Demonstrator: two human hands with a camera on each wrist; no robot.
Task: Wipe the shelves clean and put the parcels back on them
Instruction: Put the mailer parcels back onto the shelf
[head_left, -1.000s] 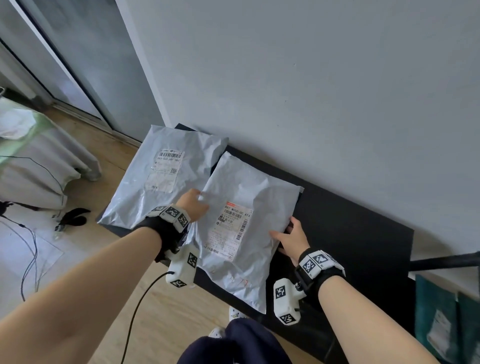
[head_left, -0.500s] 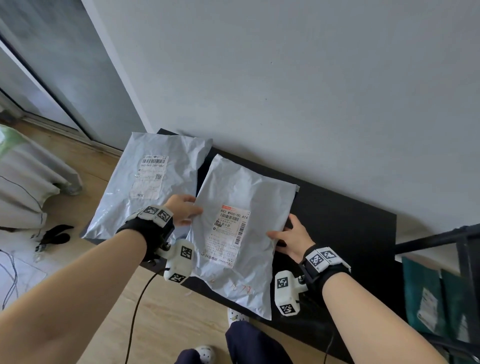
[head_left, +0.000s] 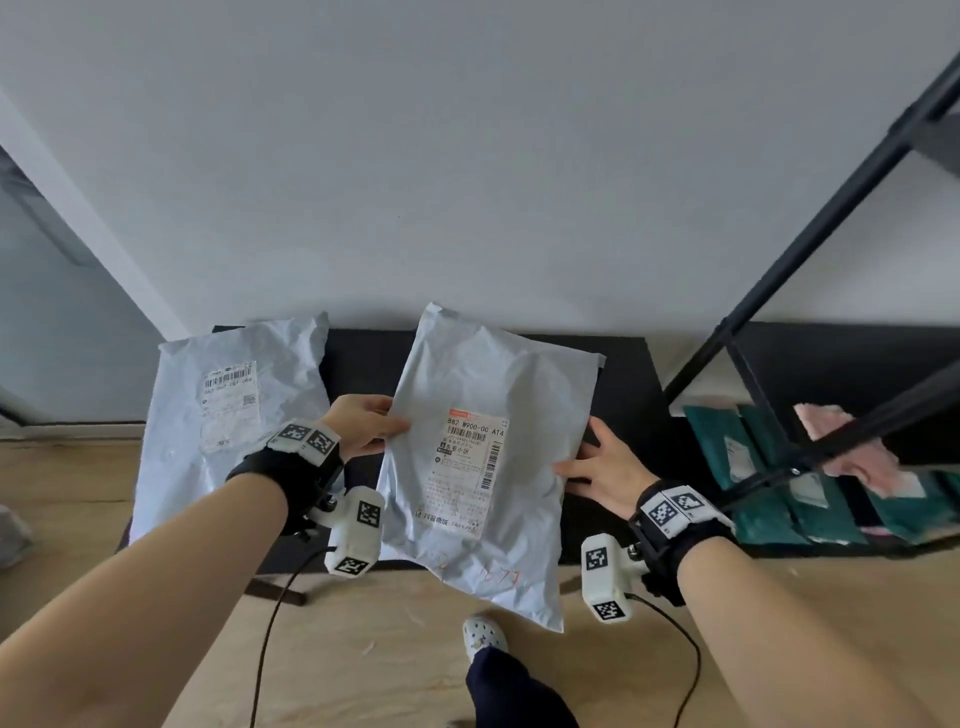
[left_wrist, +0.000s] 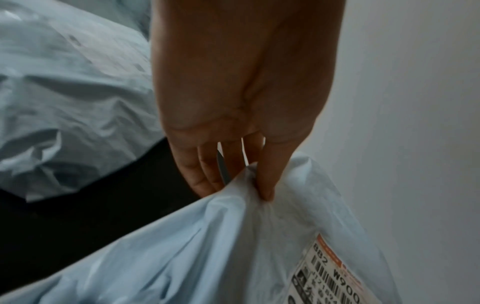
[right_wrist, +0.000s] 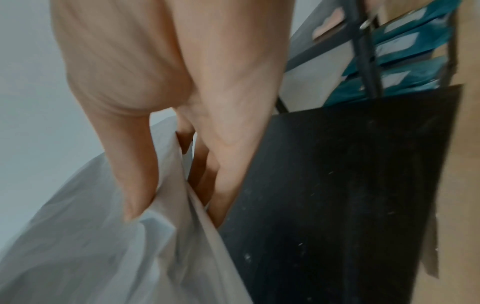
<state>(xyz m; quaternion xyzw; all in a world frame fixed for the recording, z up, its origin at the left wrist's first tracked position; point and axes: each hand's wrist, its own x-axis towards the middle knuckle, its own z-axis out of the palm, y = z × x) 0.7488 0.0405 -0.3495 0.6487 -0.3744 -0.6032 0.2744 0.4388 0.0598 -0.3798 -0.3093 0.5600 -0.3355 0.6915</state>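
Note:
I hold a pale grey parcel bag (head_left: 488, 457) with a printed label, lifted above the low black table (head_left: 623, 395). My left hand (head_left: 363, 428) pinches its left edge, thumb on top and fingers beneath, as the left wrist view shows at the bag (left_wrist: 233, 236). My right hand (head_left: 597, 465) grips the right edge, thumb over and fingers under the bag (right_wrist: 116, 236). A second grey parcel (head_left: 234, 415) lies flat on the table's left end. The black metal shelf rack (head_left: 769, 291) stands at the right.
Several teal parcels (head_left: 769, 483) and a pink cloth (head_left: 841, 441) sit low in the rack. White wall behind the table. Wooden floor (head_left: 363, 649) below, my shoe (head_left: 483, 634) and cables from the wrist cameras trailing there. A door frame is at the far left.
Both hands have raised the labelled parcel off the table, tilting its top up. My view has swung right, bringing the rack and teal parcels into sight.

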